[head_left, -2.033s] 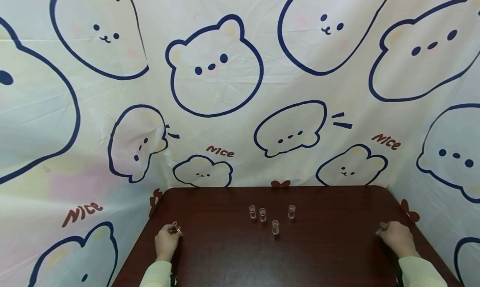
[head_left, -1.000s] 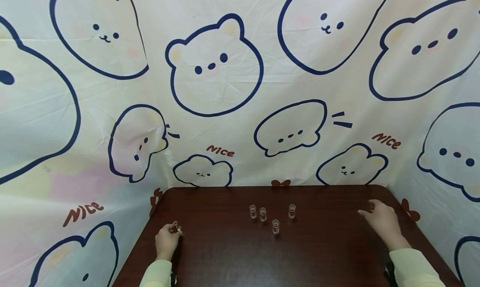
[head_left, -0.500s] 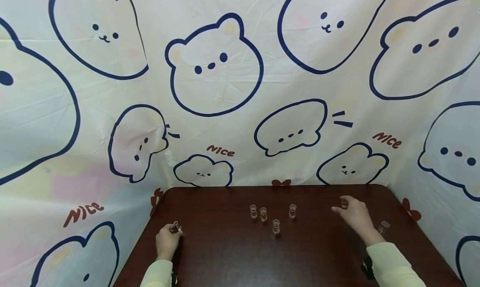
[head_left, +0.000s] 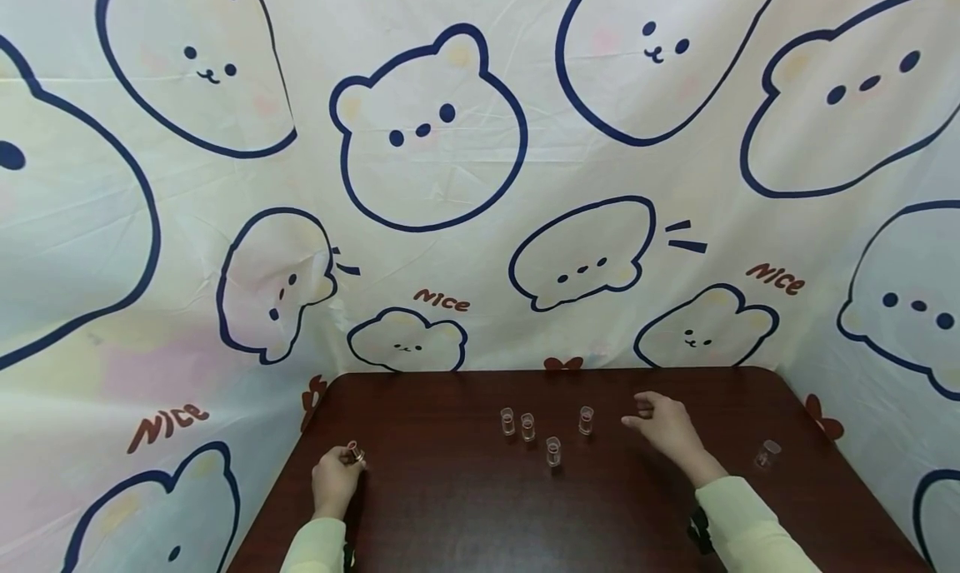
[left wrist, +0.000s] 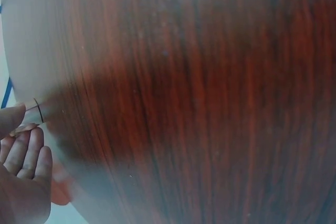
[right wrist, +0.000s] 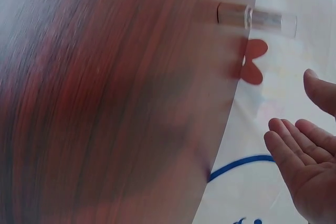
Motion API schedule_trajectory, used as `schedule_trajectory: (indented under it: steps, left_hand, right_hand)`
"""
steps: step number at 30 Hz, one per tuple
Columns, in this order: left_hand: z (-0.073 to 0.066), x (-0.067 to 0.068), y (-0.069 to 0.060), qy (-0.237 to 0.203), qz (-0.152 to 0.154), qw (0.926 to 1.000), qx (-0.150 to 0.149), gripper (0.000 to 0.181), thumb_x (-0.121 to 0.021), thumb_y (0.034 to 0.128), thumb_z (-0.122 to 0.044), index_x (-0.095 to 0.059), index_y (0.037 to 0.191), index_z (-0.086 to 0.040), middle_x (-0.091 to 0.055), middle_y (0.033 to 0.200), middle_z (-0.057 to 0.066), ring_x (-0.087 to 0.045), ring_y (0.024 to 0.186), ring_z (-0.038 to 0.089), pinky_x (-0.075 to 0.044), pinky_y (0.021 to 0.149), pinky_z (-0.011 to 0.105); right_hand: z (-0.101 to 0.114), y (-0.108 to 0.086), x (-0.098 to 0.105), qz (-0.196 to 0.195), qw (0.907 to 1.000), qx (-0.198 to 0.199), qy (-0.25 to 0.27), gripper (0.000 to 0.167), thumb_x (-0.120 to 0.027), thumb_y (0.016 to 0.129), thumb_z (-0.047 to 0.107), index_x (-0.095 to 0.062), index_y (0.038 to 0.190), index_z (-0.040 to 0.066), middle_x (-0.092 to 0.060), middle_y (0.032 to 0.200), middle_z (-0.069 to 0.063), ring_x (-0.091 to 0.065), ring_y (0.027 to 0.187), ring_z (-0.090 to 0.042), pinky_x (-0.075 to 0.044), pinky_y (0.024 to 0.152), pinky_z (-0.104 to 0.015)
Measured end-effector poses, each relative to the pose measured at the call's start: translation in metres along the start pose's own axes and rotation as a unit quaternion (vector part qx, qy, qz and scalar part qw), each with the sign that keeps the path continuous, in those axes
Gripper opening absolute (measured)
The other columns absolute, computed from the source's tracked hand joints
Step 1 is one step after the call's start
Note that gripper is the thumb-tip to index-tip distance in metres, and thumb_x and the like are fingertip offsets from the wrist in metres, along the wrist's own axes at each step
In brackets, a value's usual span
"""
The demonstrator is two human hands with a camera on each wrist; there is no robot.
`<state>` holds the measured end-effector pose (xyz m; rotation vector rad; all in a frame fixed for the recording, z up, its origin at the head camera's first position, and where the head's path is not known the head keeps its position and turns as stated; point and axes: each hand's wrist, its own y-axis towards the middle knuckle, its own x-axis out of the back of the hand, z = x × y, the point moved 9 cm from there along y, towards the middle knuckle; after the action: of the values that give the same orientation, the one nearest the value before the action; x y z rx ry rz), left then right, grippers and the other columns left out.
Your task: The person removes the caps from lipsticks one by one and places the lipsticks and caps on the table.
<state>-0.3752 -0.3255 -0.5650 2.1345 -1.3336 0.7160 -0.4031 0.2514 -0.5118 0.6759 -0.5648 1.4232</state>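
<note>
At the table's left side my left hand [head_left: 335, 480] pinches a small clear shot glass [head_left: 356, 452], its top leaning a little to the left. In the left wrist view, thumb and fingertips are about this glass [left wrist: 34, 110]. My right hand [head_left: 670, 427] is above the table with thumb and fingers apart, holding nothing. Just left of it stands a shot glass [head_left: 586, 421]. Further left are another shot glass [head_left: 553, 452] in front and two more close together, a shot glass [head_left: 528, 427] and a shot glass [head_left: 507, 422]. In the right wrist view a glass [right wrist: 257, 18] stands beyond my open fingers.
One more shot glass [head_left: 767, 454] stands alone on the right side of the dark wooden table [head_left: 465, 515]. A pale cloth [head_left: 480, 173] printed with cartoon bears hangs behind the table and along both sides.
My right hand has let go of the shot glass at the right and moved left towards the middle glasses. The left hand still holds its glass in nearly the same place.
</note>
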Motion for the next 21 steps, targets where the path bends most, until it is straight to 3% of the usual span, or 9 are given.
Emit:
schedule_trajectory:
  steps: [12, 21]
  left_hand:
    - [-0.001, 0.001, 0.001, 0.003, -0.002, 1.0, -0.003, 0.022, -0.073, 0.0823, -0.001, -0.065, 0.099, 0.009, -0.067, 0.086, 0.019, -0.063, 0.082, 0.039, -0.048, 0.072, 0.053]
    - [0.0, 0.0, 0.002, 0.003, -0.008, 1.0, 0.001, 0.022, -0.074, 0.0819, -0.001, -0.065, 0.099, 0.009, -0.067, 0.087, 0.019, -0.063, 0.083, 0.039, -0.048, 0.073, 0.053]
  right_hand:
    - [0.019, 0.011, -0.038, 0.035, 0.9993, 0.0, 0.01, 0.048, -0.076, 0.086, 0.016, -0.059, 0.124, -0.007, -0.065, 0.111, -0.019, -0.063, 0.101, -0.032, -0.053, 0.079, -0.044]
    - [0.026, 0.017, -0.055, 0.036, 0.9993, 0.008, 0.004, 0.039, -0.078, 0.083, 0.014, -0.065, 0.115, -0.004, -0.067, 0.101, -0.012, -0.064, 0.092, -0.025, -0.054, 0.073, -0.041]
